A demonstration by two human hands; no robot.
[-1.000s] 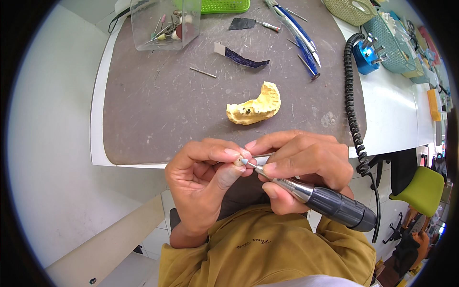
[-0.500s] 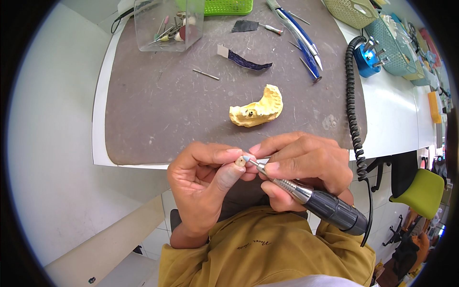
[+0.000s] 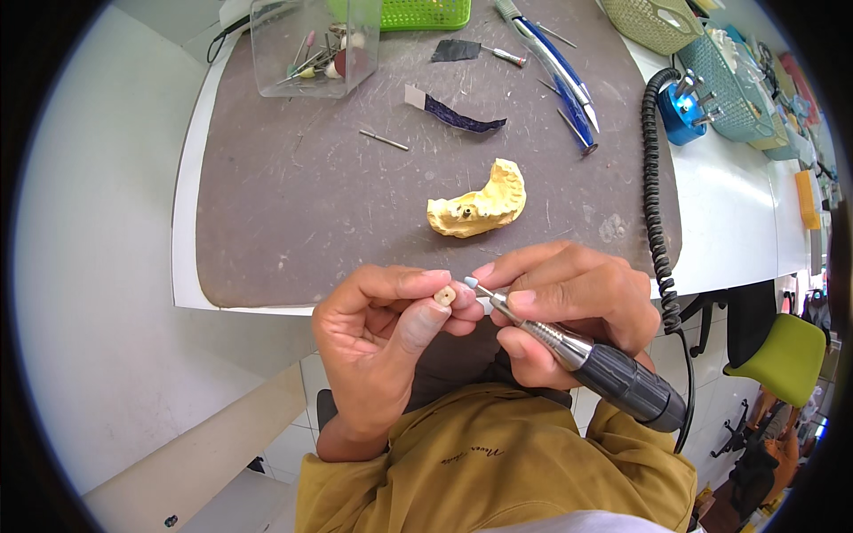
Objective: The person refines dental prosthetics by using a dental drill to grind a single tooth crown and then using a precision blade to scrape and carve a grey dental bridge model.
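Observation:
Between thumb and fingertips, my left hand (image 3: 378,324) pinches a small cream dental crown (image 3: 445,296) with a dark hole in its face. My right hand (image 3: 577,306) is closed round a rotary handpiece (image 3: 613,377) with a black body and metal nose, held like a pen. A pale blue pointed polishing tip (image 3: 471,282) sits at its end, a little to the right of the crown and apart from it. Beyond both hands, a yellow plaster dental model (image 3: 480,202) with a dark hole lies on the brown mat (image 3: 293,204).
A clear box (image 3: 311,53) of burs stands at the back left. Articulating paper (image 3: 462,115), a thin metal rod (image 3: 384,139), a small screwdriver (image 3: 504,55) and blue-handled tools (image 3: 560,67) lie on the mat. A coiled black cable (image 3: 653,178) runs down the right, near a blue bur holder (image 3: 682,115).
The blue tip has moved from against the crown to the right, away from it. My right hand and the handpiece shifted slightly right. My left hand still pinches the crown.

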